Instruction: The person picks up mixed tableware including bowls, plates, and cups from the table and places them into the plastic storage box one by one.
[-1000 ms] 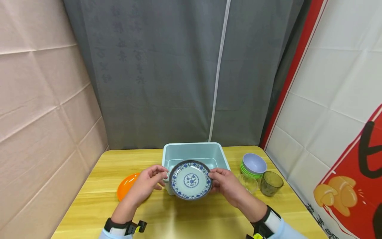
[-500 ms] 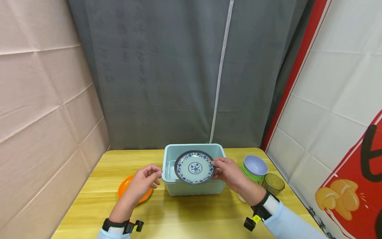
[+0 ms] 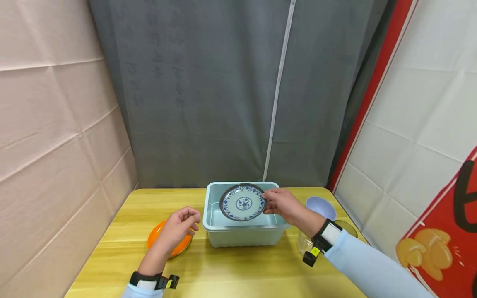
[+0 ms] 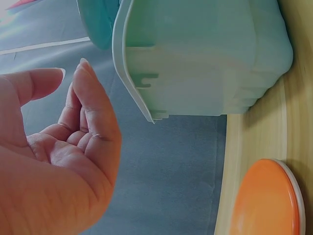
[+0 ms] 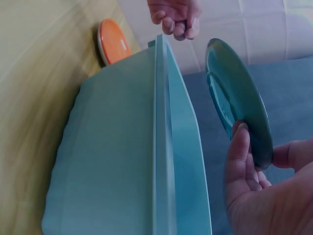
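Note:
A white plate with a blue floral pattern and a dark rim [image 3: 243, 203] is above the light blue-green plastic basin [image 3: 246, 238]. My right hand [image 3: 285, 207] pinches its right edge, thumb on top and fingers beneath, as the right wrist view shows with the plate [image 5: 239, 98] tilted over the basin's rim. My left hand [image 3: 180, 227] hovers left of the basin with loosely curled fingers and holds nothing; in the left wrist view a gap shows between thumb and index finger. Below that hand lies an orange plate [image 3: 154, 234] on the table, partly hidden by the forearm.
A purple bowl [image 3: 321, 207] stands right of the basin, partly behind my right forearm. A dark olive glass [image 3: 346, 227] and a clear glass [image 3: 303, 244] are mostly covered by the same arm. The wooden table [image 3: 238, 273] meets a grey curtain [image 3: 201, 103] behind.
The patterned plate has moved away from me, from in front of the basin to over it. My left hand has come away from the plate's edge; the right hand keeps its grip.

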{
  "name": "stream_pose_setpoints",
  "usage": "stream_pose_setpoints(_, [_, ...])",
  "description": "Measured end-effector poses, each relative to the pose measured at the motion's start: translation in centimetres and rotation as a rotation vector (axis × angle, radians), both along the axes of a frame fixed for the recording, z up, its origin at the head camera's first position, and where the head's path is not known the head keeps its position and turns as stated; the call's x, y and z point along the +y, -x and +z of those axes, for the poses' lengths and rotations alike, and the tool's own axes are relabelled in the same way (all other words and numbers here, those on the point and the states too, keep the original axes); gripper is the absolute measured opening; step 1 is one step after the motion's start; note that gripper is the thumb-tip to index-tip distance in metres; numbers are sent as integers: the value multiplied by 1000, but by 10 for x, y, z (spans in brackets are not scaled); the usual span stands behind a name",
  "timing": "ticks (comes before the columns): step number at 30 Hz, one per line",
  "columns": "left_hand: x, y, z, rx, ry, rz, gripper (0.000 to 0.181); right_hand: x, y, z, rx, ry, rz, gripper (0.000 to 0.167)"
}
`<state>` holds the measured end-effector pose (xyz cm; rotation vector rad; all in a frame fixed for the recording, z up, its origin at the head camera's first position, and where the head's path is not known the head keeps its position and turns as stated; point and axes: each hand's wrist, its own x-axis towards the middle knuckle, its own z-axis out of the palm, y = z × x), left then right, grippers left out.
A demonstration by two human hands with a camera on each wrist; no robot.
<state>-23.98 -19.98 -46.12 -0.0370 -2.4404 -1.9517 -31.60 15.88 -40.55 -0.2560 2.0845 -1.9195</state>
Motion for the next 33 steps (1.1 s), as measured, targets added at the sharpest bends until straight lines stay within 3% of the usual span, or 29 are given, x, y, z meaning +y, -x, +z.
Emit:
stream_pose_setpoints(10, [3, 3, -2, -17, -31, 17, 21, -5, 23, 2, -31, -60, 12, 29])
stream_pose_setpoints(18, [5, 4, -5, -13, -20, 35, 17, -11, 44, 6, -7, -144, 38, 25])
stream_pose_setpoints(26, [2, 2, -7, -25, -19, 45, 17, -18, 67, 2, 22, -207, 115, 26])
stream_pose_setpoints(33, [-2, -1, -6, -24, -16, 49, 16, -26, 85, -1, -21, -241, 197, 25])
